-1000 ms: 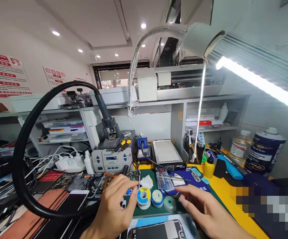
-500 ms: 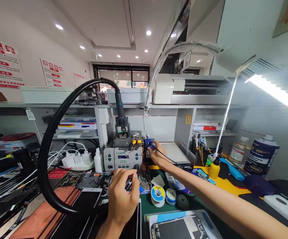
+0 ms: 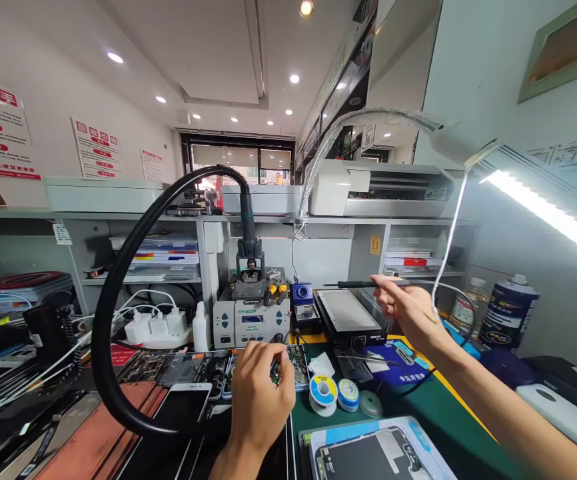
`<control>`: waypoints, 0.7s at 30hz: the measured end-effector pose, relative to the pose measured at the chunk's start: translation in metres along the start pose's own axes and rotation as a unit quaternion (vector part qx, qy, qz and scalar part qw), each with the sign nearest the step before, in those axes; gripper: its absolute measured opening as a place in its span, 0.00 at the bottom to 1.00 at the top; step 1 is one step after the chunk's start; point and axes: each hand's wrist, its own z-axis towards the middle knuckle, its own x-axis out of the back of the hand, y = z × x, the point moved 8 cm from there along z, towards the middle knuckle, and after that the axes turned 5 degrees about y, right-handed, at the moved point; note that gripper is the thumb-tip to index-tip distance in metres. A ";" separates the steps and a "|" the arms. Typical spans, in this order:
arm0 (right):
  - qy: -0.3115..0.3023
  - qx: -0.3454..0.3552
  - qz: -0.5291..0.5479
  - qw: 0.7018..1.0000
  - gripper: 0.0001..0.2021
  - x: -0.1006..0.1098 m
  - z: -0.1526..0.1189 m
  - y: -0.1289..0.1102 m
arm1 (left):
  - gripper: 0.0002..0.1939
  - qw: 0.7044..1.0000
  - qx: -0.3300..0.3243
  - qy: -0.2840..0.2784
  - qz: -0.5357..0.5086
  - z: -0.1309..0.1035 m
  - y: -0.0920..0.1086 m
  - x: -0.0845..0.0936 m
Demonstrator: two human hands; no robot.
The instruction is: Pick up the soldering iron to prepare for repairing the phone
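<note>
Head view looks over a crowded green-matted repair bench (image 3: 418, 420) set against grey shelving (image 3: 118, 220), with a thick black hose (image 3: 113, 320) looping up from the left to a grey hot-air rework station (image 3: 251, 317) at the back. Beside that station sits a small blue soldering-iron stand (image 3: 302, 293), then a flat black heating plate with a pale top (image 3: 349, 313). A bright white strip lamp on a silver gooseneck (image 3: 543, 207) hangs over the right side. Nearer lies a phone screen in a blue-edged tray (image 3: 373, 453). The right hand (image 3: 408, 308) is raised above the heating plate, fingers closed in a pinch on a slim black soldering iron (image 3: 356, 285) — held level, its tip pointing left, its black cord trailing down to the mat. The left hand (image 3: 261, 393) is curled low over a small green circuit board (image 3: 296, 360), fingertips gripping it at its near edge. Just right of the board stand two small solder spools, white and blue (image 3: 336, 393).
</note>
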 end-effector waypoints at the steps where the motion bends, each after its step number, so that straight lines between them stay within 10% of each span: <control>1: 0.004 -0.013 0.042 0.999 0.16 0.015 -0.005 0.002 | 0.05 1.000 0.001 -0.007 0.003 -0.001 -0.002 -0.002; 10: -0.104 -0.230 0.268 0.930 0.09 0.051 -0.032 0.063 | 0.06 0.985 -0.027 -0.148 0.085 0.001 -0.006 -0.028; 21: -0.105 -0.342 0.313 0.880 0.10 0.056 -0.057 0.113 | 0.17 0.802 -0.074 -0.501 0.317 0.061 0.010 -0.174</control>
